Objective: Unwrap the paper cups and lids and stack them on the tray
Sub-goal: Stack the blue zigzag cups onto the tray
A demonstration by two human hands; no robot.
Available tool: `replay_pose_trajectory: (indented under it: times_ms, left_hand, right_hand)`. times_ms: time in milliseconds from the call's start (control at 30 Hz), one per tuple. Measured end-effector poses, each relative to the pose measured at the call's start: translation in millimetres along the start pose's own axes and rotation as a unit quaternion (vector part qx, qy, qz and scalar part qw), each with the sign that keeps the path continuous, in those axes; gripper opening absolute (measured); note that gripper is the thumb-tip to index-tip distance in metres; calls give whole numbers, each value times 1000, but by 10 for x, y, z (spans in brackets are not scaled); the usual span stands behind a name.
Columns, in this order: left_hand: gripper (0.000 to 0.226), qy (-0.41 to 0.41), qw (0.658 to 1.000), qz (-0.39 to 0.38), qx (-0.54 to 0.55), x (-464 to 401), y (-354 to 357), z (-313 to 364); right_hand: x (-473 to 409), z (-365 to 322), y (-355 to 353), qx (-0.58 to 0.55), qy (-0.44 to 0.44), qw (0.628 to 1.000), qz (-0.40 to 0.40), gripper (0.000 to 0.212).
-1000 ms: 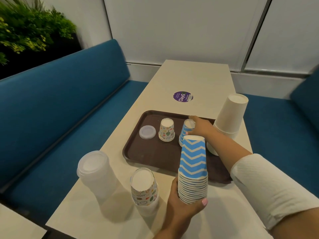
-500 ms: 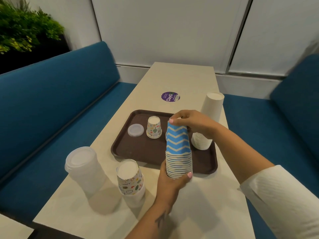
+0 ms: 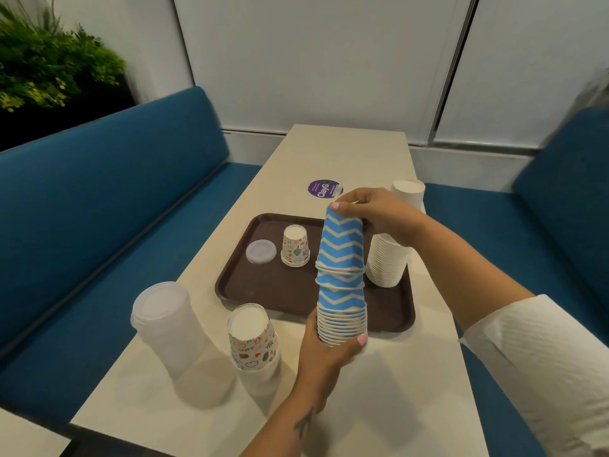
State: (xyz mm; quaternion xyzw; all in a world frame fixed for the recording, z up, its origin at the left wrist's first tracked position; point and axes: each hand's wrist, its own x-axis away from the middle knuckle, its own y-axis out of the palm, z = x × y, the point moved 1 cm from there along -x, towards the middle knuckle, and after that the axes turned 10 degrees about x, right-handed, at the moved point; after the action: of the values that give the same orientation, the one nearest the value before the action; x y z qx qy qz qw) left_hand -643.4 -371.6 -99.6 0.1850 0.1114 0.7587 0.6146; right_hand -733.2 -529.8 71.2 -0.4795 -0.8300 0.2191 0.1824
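My left hand point(image 3: 324, 349) grips the bottom of an upside-down stack of blue zigzag cups point(image 3: 342, 308), held above the near edge of the brown tray point(image 3: 263, 291). My right hand point(image 3: 375, 214) grips the top of a few blue cups point(image 3: 342, 242) lifted partly off that stack. On the tray stand one patterned cup point(image 3: 295, 246), a clear lid point(image 3: 260, 252) and a stack of white cups point(image 3: 389, 258). A wrapped stack of patterned cups point(image 3: 253, 338) and a wrapped stack of lids point(image 3: 164, 324) lean on the table at the near left.
The cream table point(image 3: 329, 153) runs away from me with a purple sticker point(image 3: 324, 189) beyond the tray. Blue benches point(image 3: 99, 206) flank it on both sides. A plant point(image 3: 46, 61) stands at the far left, a white wall behind.
My right hand came off the blue cup on the tray, took the top of the held stack and drew a few cups upward. The camera view shifted right.
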Motion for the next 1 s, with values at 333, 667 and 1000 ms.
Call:
replay_pose_trajectory:
  times_ms: [333, 667, 1000]
  left_hand:
    - [84, 17, 1000, 4, -10, -12, -54, -22]
    - [84, 3, 1000, 13, -12, 38, -134, -114]
    - [86, -7, 1000, 11, -23, 64, -185, -120]
  right_hand:
    - [-59, -148, -77, 23, 6, 1000, -1, 44]
    - [-210, -230, -218, -9, -16, 993, 113, 48]
    - [-547, 19, -35, 164, -31, 964, 209, 62]
